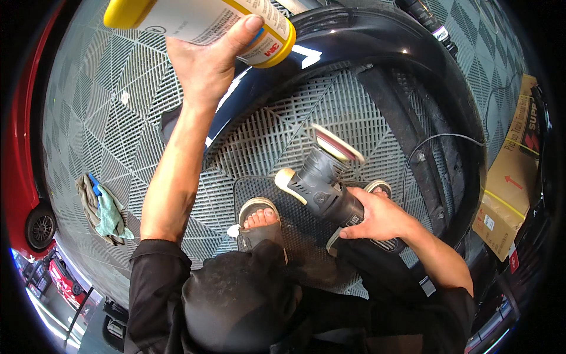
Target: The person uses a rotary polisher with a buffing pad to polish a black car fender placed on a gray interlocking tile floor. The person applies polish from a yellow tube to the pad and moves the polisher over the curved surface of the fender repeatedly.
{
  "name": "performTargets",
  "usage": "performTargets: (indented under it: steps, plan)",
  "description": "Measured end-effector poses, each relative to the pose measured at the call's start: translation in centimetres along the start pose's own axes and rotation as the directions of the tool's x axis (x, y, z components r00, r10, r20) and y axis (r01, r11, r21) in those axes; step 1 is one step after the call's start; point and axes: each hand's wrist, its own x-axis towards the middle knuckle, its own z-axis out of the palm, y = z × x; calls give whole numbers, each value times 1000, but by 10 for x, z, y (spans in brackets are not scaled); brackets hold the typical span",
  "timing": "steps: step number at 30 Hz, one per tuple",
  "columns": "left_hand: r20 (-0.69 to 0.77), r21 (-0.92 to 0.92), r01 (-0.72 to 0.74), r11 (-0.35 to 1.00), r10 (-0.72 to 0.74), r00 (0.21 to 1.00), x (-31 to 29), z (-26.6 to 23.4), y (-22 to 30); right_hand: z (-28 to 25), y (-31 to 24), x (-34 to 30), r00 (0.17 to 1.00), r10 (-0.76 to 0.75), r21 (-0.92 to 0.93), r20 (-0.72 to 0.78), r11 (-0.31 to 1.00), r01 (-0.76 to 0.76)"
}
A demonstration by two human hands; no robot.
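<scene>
My left hand [203,71] is wrapped round a yellow bottle with a white label [183,22]. The bottle lies nearly on its side in the air, above the far left part of a glossy dark bumper [377,38]. Lower down, my right hand [383,219] grips the body of a black polisher [323,192]. Its round pad [337,144], pale with a dark red layer, faces up and away from me, apart from the bumper. A cream-coloured piece [289,184] sticks out from the polisher's left side.
The bumper curves round the far and right sides. A cable [442,135] crosses its right part. Cloths [105,209] lie on the grid floor at left, near a red car [23,147]. Cardboard [507,177] stands at right. My sandalled feet are on a dark mat [312,253].
</scene>
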Motion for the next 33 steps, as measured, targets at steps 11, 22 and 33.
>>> performTargets:
  steps: [11,22,33]
  plan:
    - [-90,142,-14,990,27,996,3,3,-15,-4,-5,3,1000,3,64,-20,998,-2]
    - [-151,127,3,992,16,988,9,-2,-37,-3,1,4,1000,6,22,-17,1000,-6]
    - [-48,157,-94,983,103,994,1,-45,-21,-8,-4,4,994,-111,256,-6,961,109]
